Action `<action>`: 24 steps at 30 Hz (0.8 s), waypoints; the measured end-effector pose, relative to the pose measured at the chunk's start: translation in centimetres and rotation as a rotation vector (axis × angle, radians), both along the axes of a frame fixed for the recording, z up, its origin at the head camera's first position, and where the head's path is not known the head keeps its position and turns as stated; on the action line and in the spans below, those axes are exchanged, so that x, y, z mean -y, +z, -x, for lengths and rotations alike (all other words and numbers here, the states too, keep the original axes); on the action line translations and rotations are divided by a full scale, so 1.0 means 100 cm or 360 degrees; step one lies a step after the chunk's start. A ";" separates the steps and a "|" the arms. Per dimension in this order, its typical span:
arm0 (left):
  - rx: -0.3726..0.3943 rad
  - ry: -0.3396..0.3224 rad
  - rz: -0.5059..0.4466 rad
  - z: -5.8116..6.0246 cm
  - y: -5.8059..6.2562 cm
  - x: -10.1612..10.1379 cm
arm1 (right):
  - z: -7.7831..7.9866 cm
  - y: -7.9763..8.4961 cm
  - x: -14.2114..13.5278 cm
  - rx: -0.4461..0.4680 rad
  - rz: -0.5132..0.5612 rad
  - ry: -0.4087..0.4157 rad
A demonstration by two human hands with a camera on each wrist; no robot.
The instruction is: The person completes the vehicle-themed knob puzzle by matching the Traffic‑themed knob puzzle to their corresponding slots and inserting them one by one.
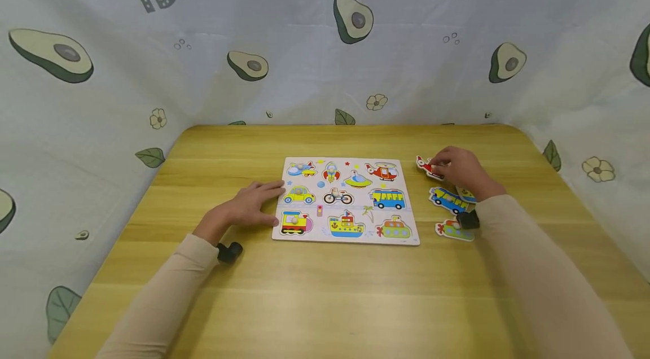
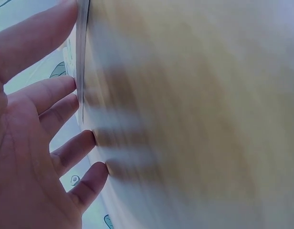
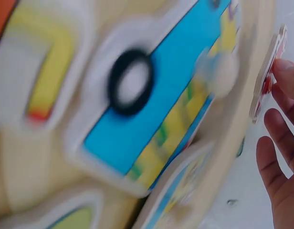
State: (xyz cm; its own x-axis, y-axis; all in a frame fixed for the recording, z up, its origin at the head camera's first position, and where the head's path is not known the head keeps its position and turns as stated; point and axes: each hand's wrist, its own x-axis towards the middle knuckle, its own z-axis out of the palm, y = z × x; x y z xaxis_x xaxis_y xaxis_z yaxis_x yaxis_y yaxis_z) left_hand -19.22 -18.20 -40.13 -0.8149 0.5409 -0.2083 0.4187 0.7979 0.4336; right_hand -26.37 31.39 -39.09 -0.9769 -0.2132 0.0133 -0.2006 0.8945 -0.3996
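My right hand (image 1: 459, 168) pinches a red helicopter puzzle piece (image 1: 425, 166) to the right of the puzzle board. In the right wrist view the thumb and a finger hold that thin helicopter piece (image 3: 268, 76) edge-on, while the other fingers are spread. My left hand (image 1: 250, 205) lies at the left side of the puzzle board (image 1: 317, 237), with fingertips and thumb right at its edge. The left wrist view shows the fingers of my left hand (image 2: 37, 124) spread apart. Vehicle pictures cover the board, among them a red helicopter (image 1: 383, 171) at its upper right.
Below my right hand lie a blue bus piece (image 1: 447, 200) with a knob and a green submarine piece (image 1: 449, 229). Another piece (image 1: 466, 195) sits partly hidden beside the bus. A patterned curtain (image 1: 304, 65) hangs behind the wooden table (image 1: 330, 302).
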 end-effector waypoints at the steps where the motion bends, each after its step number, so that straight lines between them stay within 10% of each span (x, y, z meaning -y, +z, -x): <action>1: 0.0009 0.0004 -0.0002 0.000 0.000 0.000 | 0.001 0.001 0.004 -0.0004 -0.0001 0.0003; 24: 0.0047 0.0041 0.0012 0.001 -0.001 -0.001 | 0.014 0.001 0.082 -0.0022 -0.0022 0.0304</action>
State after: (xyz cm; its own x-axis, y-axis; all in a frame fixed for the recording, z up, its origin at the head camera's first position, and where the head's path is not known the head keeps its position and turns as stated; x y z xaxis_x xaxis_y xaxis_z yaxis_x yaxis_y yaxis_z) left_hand -19.28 -18.13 -40.27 -0.8221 0.5179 -0.2363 0.3850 0.8116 0.4394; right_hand -27.81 23.17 -38.95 -0.9185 -0.3948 0.0221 -0.3725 0.8450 -0.3837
